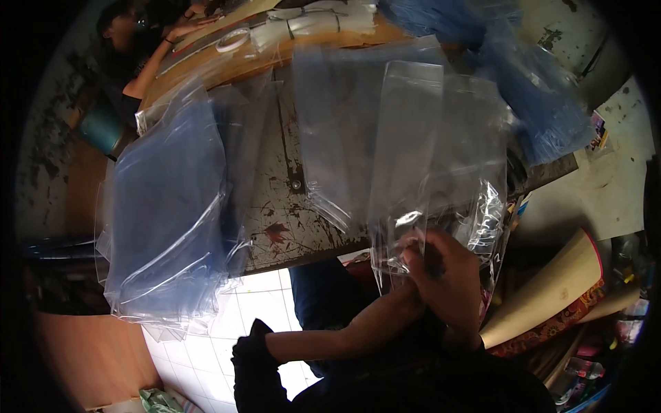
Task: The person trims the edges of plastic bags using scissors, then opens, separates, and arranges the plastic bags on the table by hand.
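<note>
Long transparent plastic sleeves (407,138) lie over the right part of the worn table, their lower ends hanging past its front edge. My right hand (447,279) is at that edge, thumb and fingers pinched together on the lower end of a sleeve. My left hand (389,313) reaches across from the left, just below and partly behind the right one; its fingers are hidden. Wider transparent sheets (365,131) lie beside the sleeves to the left. A thick stack of bluish plastic sheets (165,206) drapes over the table's left end.
Crumpled blue plastic (537,96) is heaped at the back right. A tape roll (233,40) and bundled white strips (310,24) sit on a wooden board (265,60) at the back. Another person (141,69) works at the far left. A beige roll (551,289) leans at right.
</note>
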The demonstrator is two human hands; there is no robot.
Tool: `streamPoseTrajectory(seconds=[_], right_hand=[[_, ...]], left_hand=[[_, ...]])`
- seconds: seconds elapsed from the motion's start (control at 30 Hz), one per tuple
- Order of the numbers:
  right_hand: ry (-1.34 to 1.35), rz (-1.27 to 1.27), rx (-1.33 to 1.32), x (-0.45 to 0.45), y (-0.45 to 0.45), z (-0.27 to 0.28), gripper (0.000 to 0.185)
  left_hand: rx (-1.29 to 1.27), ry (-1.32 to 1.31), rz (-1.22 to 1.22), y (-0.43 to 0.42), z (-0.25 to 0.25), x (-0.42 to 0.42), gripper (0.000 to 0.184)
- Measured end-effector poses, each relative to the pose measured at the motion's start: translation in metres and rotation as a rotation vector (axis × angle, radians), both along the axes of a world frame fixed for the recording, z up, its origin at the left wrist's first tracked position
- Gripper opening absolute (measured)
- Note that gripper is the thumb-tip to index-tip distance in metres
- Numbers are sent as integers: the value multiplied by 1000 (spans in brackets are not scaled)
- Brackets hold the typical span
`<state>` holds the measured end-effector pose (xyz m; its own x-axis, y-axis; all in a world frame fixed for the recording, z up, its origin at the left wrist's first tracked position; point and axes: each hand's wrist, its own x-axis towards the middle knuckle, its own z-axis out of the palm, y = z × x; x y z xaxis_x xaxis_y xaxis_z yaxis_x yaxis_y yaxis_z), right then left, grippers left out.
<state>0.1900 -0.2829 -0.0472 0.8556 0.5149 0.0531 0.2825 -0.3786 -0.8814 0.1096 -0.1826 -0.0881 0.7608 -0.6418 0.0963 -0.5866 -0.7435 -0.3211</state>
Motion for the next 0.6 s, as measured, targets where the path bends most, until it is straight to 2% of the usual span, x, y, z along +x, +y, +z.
streamPoseTrajectory(seconds=[0.03, 0.1, 0.13, 0.17, 0.2, 0.27, 0.3, 0.33, 0.37, 0.47, 0.5, 0.57, 0.6], right_hand=[[-77, 11, -20, 0, -1, 1, 20], [-87, 2, -4, -2, -3, 2, 20], [-88, -4, -1, -3, -5, 2, 21], [-217, -23, -25, -4, -6, 0, 22], [-224, -41, -6, -5, -4, 2, 22], [-557, 143, 62, -10, -2, 13, 29], [-569, 257, 33, -18, -1, 19, 36], [-299, 452, 12, -27, 5, 38, 42], [-617, 422, 130, -40, 6, 23, 42], [-917, 510, 349, -61, 30, 40, 46], [-960, 442, 536, -66, 45, 46, 35], [-916, 450, 804, -67, 59, 67, 24], [-837, 533, 883, -64, 61, 80, 23]], left_hand=[[12, -11, -4, 4, 3, 1, 29], [-530, -73, -220, 14, 10, -1, 23], [-510, -81, -233, 17, 10, -3, 23], [-726, -169, -139, 19, 8, -11, 24], [-941, -255, -45, 20, 4, -18, 27], [-1296, -446, 153, 16, -9, -19, 74], [-1435, -438, 185, 14, -18, -18, 77], [-1578, -436, 209, 12, -24, -16, 79], [-1675, -447, 232, 11, -27, -11, 79], [-1702, -563, 269, 24, -15, -6, 80], [-1662, -643, 275, 34, -5, -5, 80], [-1513, -829, 272, 58, 26, -3, 80], [-1414, -917, 264, 70, 44, 0, 81]])
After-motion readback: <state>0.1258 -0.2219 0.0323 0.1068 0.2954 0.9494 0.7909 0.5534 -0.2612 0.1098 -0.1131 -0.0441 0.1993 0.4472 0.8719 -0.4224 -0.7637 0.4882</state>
